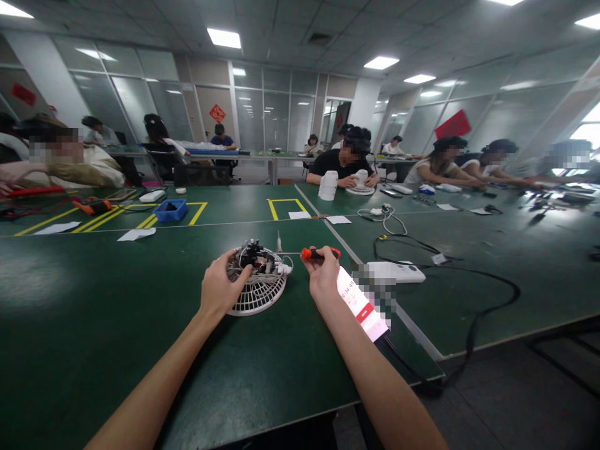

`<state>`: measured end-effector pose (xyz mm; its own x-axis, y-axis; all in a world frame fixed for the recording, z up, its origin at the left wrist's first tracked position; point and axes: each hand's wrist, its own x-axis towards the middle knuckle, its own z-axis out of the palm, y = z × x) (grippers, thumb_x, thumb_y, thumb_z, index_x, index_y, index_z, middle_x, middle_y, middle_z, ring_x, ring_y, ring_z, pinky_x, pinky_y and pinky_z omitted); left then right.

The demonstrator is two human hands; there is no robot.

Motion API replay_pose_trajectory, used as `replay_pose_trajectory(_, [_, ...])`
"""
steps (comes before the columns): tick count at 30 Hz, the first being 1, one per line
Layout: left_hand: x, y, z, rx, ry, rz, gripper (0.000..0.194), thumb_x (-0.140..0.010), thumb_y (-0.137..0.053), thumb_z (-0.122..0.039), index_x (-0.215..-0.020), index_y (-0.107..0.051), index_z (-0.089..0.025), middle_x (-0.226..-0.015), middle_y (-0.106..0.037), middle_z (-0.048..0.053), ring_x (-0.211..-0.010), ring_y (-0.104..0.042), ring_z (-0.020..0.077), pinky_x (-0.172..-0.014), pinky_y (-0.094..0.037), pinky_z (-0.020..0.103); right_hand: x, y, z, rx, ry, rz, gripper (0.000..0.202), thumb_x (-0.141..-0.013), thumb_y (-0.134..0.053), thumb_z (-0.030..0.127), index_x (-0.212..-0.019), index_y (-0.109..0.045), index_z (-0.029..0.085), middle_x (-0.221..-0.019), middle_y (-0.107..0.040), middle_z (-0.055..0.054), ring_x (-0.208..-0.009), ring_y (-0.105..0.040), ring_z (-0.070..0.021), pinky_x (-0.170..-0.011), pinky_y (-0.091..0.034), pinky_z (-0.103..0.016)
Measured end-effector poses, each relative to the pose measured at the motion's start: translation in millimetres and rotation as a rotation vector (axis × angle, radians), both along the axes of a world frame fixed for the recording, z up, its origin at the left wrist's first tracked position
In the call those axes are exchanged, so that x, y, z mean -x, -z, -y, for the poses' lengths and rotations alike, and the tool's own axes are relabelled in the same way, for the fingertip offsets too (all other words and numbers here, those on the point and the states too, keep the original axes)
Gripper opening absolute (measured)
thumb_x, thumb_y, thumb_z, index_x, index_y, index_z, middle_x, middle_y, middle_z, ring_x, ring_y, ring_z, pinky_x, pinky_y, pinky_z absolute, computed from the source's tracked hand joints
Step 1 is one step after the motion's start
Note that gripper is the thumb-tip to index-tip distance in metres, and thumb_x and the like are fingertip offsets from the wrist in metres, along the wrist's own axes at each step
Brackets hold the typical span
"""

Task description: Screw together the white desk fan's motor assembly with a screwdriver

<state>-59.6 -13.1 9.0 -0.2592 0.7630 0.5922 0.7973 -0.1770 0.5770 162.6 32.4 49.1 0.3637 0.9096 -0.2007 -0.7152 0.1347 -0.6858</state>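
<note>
On the green table lies a small fan (260, 294), its round white slatted grille downward and its wiring and dark inner parts exposed on top. My left hand (224, 282) is wrapped around the near left side of these parts, thumb on top. In my right hand (323, 272) is a screwdriver (320, 253) with a red and black handle. Its thin shaft points left, level with the exposed parts; whether the tip touches a screw I cannot tell. A lit phone (363, 306) rests beside my right wrist, partly covered by the forearm.
A white power strip (394, 272) and a black cable (492, 278) lie to the right. Beyond the fan are a blue bin (170, 210) and paper slips (137, 234). Across the table a person (349, 159) handles another white device (360, 181). The table's front edge is close to me.
</note>
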Motion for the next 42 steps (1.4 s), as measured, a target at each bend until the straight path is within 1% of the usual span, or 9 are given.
replay_pose_trajectory(4, [2, -4.8, 5, 0.010, -0.050, 0.012, 0.053, -0.079, -0.068, -0.056, -0.117, -0.067, -0.018, -0.105, -0.075, 0.013, -0.095, -0.072, 0.0322, -0.087, -0.057, 0.048, -1, 2.7, -2, 0.037, 0.008, -0.022, 0.024, -0.065, -0.062, 0.015, -0.083, -0.047, 0.023, -0.070, -0.065, 0.005, -0.062, -0.065, -0.0112, -0.064, -0.064, -0.026])
replay_pose_trajectory(9, [5, -3.6, 5, -0.022, -0.101, 0.018, 0.052, -0.074, -0.071, -0.053, -0.113, -0.067, -0.019, -0.097, -0.075, 0.012, -0.088, -0.071, 0.0303, -0.083, -0.058, 0.046, -1, 8.7, -4, 0.058, 0.004, 0.004, 0.027, -0.064, -0.065, 0.016, -0.083, -0.047, 0.024, -0.071, -0.065, 0.006, -0.065, -0.066, -0.0111, -0.066, -0.065, -0.026])
replay_pose_trajectory(15, [5, -2.0, 6, -0.036, -0.115, 0.010, 0.052, -0.074, -0.071, -0.051, -0.114, -0.066, -0.019, -0.101, -0.075, 0.012, -0.090, -0.071, 0.0297, -0.084, -0.058, 0.046, -2, 17.3, -9, 0.032, 0.014, 0.064, 0.030, -0.065, -0.069, 0.020, -0.083, -0.045, 0.025, -0.071, -0.063, 0.008, -0.066, -0.066, -0.0115, -0.064, -0.065, -0.027])
replay_pose_trajectory(26, [4, 1.0, 5, -0.045, -0.125, 0.020, 0.050, -0.075, -0.071, -0.052, -0.114, -0.066, -0.020, -0.101, -0.074, 0.012, -0.091, -0.071, 0.0304, -0.082, -0.057, 0.046, 5, 14.5, -3, 0.069, 0.027, 0.032, 0.030, -0.065, -0.065, 0.016, -0.086, -0.047, 0.025, -0.070, -0.065, 0.008, -0.064, -0.068, -0.0124, -0.064, -0.065, -0.027])
replay_pose_trajectory(32, [5, 2.0, 5, -0.021, -0.127, 0.024, 0.053, -0.076, -0.069, -0.054, -0.115, -0.066, -0.019, -0.104, -0.074, 0.013, -0.093, -0.070, 0.0321, -0.083, -0.057, 0.047, 7, 13.6, -1, 0.056, 0.012, 0.067, 0.040, -0.066, -0.078, 0.019, -0.089, -0.046, 0.025, -0.066, -0.064, 0.010, -0.061, -0.069, -0.0120, -0.063, -0.064, -0.026])
replay_pose_trajectory(35, [5, 2.3, 5, -0.030, -0.125, 0.023, 0.053, -0.077, -0.068, -0.055, -0.115, -0.065, -0.019, -0.103, -0.074, 0.012, -0.093, -0.070, 0.0317, -0.083, -0.057, 0.047, 7, 13.8, -1, 0.059, 0.003, 0.125, 0.056, -0.061, -0.090, 0.027, -0.092, -0.044, 0.026, -0.065, -0.065, 0.011, -0.057, -0.068, -0.0125, -0.056, -0.061, -0.024])
replay_pose_trajectory(37, [4, 2.2, 5, -0.036, -0.127, 0.020, 0.053, -0.077, -0.068, -0.055, -0.115, -0.065, -0.019, -0.102, -0.074, 0.012, -0.093, -0.070, 0.0309, -0.085, -0.057, 0.046, 6, 14.9, -1, 0.068, -0.016, 0.145, 0.059, -0.059, -0.093, 0.031, -0.092, -0.044, 0.026, -0.065, -0.065, 0.010, -0.054, -0.064, -0.0115, -0.052, -0.058, -0.022])
replay_pose_trajectory(39, [4, 2.0, 6, -0.029, -0.128, 0.018, 0.052, -0.077, -0.067, -0.055, -0.115, -0.065, -0.019, -0.103, -0.073, 0.011, -0.094, -0.070, 0.0305, -0.088, -0.057, 0.046, 6, 16.3, -1, 0.071, -0.018, 0.118, 0.053, -0.064, -0.091, 0.033, -0.092, -0.047, 0.026, -0.065, -0.063, 0.010, -0.054, -0.063, -0.0108, -0.052, -0.059, -0.023])
replay_pose_trajectory(42, [3, 1.5, 6, -0.012, -0.129, 0.017, 0.053, -0.078, -0.065, -0.055, -0.116, -0.064, -0.019, -0.106, -0.073, 0.012, -0.096, -0.070, 0.0308, -0.090, -0.057, 0.047, 5, 17.0, -2, 0.051, 0.000, 0.024, 0.031, -0.074, -0.078, 0.029, -0.088, -0.050, 0.025, -0.067, -0.062, 0.010, -0.061, -0.065, -0.0110, -0.061, -0.064, -0.027])
